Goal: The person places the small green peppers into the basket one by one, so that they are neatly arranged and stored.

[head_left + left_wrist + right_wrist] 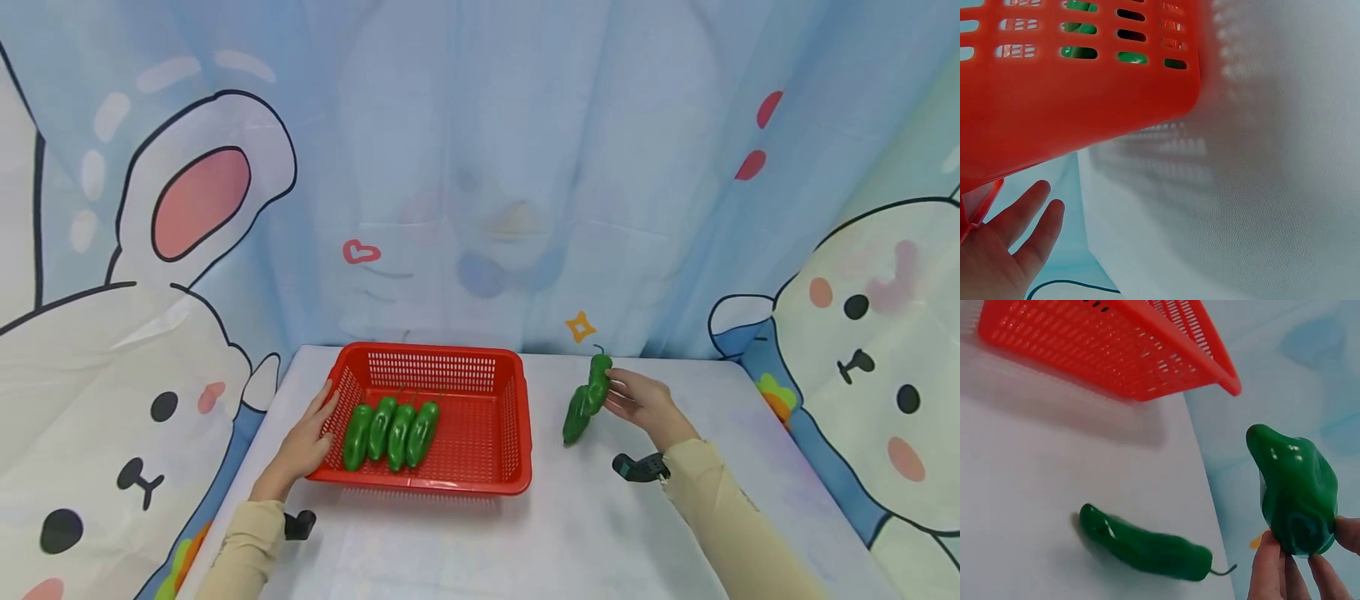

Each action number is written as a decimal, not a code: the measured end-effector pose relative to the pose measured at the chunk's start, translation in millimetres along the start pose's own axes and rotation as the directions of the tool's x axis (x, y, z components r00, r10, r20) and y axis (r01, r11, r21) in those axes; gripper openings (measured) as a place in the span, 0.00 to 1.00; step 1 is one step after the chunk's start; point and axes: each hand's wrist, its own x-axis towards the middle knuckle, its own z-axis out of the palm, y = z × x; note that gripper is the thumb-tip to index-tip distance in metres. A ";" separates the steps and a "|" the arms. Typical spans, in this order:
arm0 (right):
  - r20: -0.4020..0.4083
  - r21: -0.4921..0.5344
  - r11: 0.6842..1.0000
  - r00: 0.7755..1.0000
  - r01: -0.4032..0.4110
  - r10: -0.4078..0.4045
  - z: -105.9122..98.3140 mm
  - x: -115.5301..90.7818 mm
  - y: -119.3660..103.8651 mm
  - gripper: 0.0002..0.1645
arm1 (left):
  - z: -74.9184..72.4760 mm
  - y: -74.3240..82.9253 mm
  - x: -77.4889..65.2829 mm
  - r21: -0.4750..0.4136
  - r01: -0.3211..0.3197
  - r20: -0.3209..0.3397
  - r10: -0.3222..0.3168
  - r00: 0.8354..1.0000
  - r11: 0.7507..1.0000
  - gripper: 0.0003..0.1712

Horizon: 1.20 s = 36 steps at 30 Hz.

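A red perforated plastic basket [465, 425] stands on the white table, with several green peppers [397, 433] lying side by side in its left half. My left hand [306, 442] rests at the basket's left rim; in the left wrist view two straight fingers [1041, 231] extend past the rim. My right hand [641, 400] pinches a green pepper [1300, 487] between thumb and fingers, raised above the table to the right of the basket. Another green pepper [1147, 547] lies on the table below the held one, its thin stem pointing toward the back edge.
The white table [600, 533] reaches back to a blue printed curtain [480, 167] with cartoon rabbits at both sides. A dark wrist strap [641, 468] shows at the right wrist, another [300, 525] at the left.
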 end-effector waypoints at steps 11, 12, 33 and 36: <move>0.173 -0.051 0.997 0.984 0.059 -0.049 44.1 -15.0 -8.4 0.37 | -0.2 0.1 -0.5 -0.006 0.009 0.005 -0.009 1.000 1.000 0.40; 0.178 -0.050 0.997 0.983 0.061 -0.052 48.7 -15.8 -8.8 0.37 | -0.2 0.2 -0.7 -0.006 0.010 0.005 -0.010 1.000 1.000 0.40; 0.306 -0.104 0.985 0.947 0.138 -0.101 165.6 -27.9 24.7 0.29 | -0.5 -0.2 1.4 -0.008 0.019 0.008 -0.019 1.000 1.000 0.40; 0.290 -0.121 0.984 0.953 0.131 -0.092 179.6 -29.1 37.3 0.27 | 0.3 -1.1 1.2 -0.010 0.022 0.008 -0.022 1.000 1.000 0.40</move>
